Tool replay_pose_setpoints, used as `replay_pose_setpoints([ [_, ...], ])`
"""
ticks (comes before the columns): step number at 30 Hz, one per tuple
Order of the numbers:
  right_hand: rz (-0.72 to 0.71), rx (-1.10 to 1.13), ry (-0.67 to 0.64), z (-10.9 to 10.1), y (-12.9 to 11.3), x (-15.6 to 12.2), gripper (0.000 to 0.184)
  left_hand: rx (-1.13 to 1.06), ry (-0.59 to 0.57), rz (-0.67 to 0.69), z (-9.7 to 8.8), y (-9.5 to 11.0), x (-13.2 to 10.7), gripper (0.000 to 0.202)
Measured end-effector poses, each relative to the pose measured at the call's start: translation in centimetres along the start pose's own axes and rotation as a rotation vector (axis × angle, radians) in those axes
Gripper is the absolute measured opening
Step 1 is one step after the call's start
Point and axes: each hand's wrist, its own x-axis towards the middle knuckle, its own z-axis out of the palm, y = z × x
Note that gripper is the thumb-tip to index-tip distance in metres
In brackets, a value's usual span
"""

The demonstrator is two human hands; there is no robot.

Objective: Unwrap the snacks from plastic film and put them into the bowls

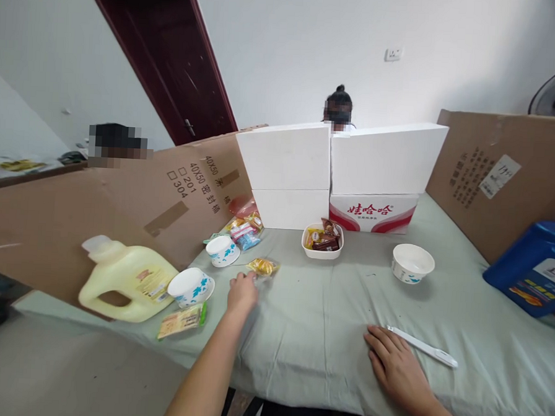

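My left hand (242,292) reaches forward over the pale green cloth and its closed fingers pinch the edge of a clear packet with a yellow snack (263,267). My right hand (394,361) lies flat on the cloth near the front edge, fingers stretched out, holding nothing. A white pen-like stick (421,346) lies just beside its fingertips. A white rectangular dish (323,241) full of wrapped snacks stands farther back, in the middle.
A yellow jug (125,279) lies at the left beside two blue-patterned white cups (191,286) (222,250) and a flat green-edged packet (181,321). A white bowl (413,263) stands right of centre, a blue jug (535,268) at far right. White boxes (335,174) and cardboard walls (497,176) enclose the table. A person sits behind the boxes.
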Motion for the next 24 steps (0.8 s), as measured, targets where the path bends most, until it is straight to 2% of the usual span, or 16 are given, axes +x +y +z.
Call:
replay_pose_setpoints([
  [2,0.017,0.013,-0.009,-0.4,-0.3,0.2,0.031,-0.163,-0.021,0.080,-0.1,0.9,-1.2,0.033],
  [3,0.027,0.020,-0.015,-0.5,-0.4,0.3,0.031,-0.333,-0.070,0.145,0.3,2.0,-2.3,0.032],
  [6,0.050,0.034,-0.023,-0.8,-0.8,0.5,0.031,-1.029,-0.357,0.374,3.1,6.5,-6.1,0.031],
  [7,0.053,0.038,-0.022,-0.9,-0.9,0.5,0.031,-1.137,-0.432,0.428,4.4,8.2,-7.3,0.031],
  [8,0.050,0.043,-0.020,-1.0,-0.9,0.5,0.031,-1.160,-0.460,0.481,5.5,9.8,-8.3,0.028],
  [10,0.050,0.052,-0.002,-1.2,-0.7,0.3,0.028,-1.072,-0.362,0.591,7.5,12.1,-9.7,0.016],
  [12,0.101,0.042,0.038,-1.5,-0.1,-0.3,0.026,-0.909,-0.161,0.689,8.7,12.9,-10.2,0.014],
  [14,0.232,-0.008,0.093,-1.9,1.0,-1.1,0.026,-0.744,0.031,0.784,9.2,12.5,-10.2,0.023],
  [17,0.438,-0.098,0.108,-2.2,3.0,-2.5,0.029,-0.523,0.191,0.948,9.2,10.8,-10.4,0.034],
  [19,0.490,-0.118,0.069,-2.3,3.7,-2.9,0.030,-0.430,0.232,1.018,9.1,9.9,-10.9,0.039],
  [21,0.480,-0.094,0.046,-2.5,3.5,-2.4,0.030,-0.411,0.226,1.046,8.9,9.5,-11.3,0.042],
  [24,0.387,0.033,0.064,-3.0,1.2,-0.1,0.031,-0.469,0.160,1.053,8.8,9.5,-11.7,0.043],
])
